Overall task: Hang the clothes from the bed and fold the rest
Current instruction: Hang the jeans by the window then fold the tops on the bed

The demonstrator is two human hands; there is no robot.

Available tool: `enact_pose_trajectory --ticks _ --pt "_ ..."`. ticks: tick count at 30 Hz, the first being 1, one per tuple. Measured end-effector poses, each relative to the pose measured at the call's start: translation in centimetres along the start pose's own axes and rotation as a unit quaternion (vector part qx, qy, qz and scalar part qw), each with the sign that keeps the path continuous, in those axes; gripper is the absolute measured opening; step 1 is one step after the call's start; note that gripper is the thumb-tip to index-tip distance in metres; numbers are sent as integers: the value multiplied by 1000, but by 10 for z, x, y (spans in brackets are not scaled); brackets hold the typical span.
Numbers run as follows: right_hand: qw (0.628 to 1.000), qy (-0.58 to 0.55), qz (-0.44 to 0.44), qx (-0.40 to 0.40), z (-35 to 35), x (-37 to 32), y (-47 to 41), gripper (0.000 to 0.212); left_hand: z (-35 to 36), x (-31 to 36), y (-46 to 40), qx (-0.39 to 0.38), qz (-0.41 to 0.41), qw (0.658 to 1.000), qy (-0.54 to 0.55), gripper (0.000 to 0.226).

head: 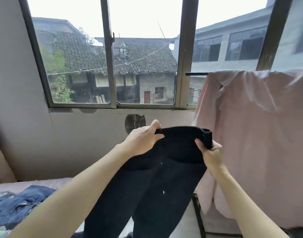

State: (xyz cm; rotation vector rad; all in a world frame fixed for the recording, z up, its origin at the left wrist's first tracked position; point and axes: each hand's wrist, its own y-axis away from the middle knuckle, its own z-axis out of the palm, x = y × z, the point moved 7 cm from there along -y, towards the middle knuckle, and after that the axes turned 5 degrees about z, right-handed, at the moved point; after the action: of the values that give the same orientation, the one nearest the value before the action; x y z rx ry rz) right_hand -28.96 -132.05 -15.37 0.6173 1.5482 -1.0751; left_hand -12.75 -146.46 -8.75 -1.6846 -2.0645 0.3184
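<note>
A pair of black trousers (161, 177) hangs in front of me, held up by the waistband with the legs dropping toward the bed. My left hand (144, 138) grips the left end of the waistband, thumb on top. My right hand (210, 152) pinches the right end, where the band is bunched. A pale pink garment (254, 131) hangs over a dark rail (196, 74) on the right, just beside my right hand. Blue denim clothes (18, 205) lie crumpled on the bed (49, 183) at lower left.
A wide window (113, 66) with metal frames fills the wall ahead, above a grey sill. A dark upright frame piece (199, 219) stands below the pink garment. The grey wall closes the left side.
</note>
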Motion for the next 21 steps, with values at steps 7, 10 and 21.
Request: enact_pose_trajectory --ticks 7,10,21 --pt "984 -105 -79 119 -47 -79 -41 23 16 4 -26 -215 -105 970 48 32" --pt "988 -30 -89 120 -60 -85 -45 19 32 -1 -24 -148 -137 966 161 29" --pt "963 114 7 243 -167 -44 -38 13 54 33 -33 -260 -5 965 39 32"
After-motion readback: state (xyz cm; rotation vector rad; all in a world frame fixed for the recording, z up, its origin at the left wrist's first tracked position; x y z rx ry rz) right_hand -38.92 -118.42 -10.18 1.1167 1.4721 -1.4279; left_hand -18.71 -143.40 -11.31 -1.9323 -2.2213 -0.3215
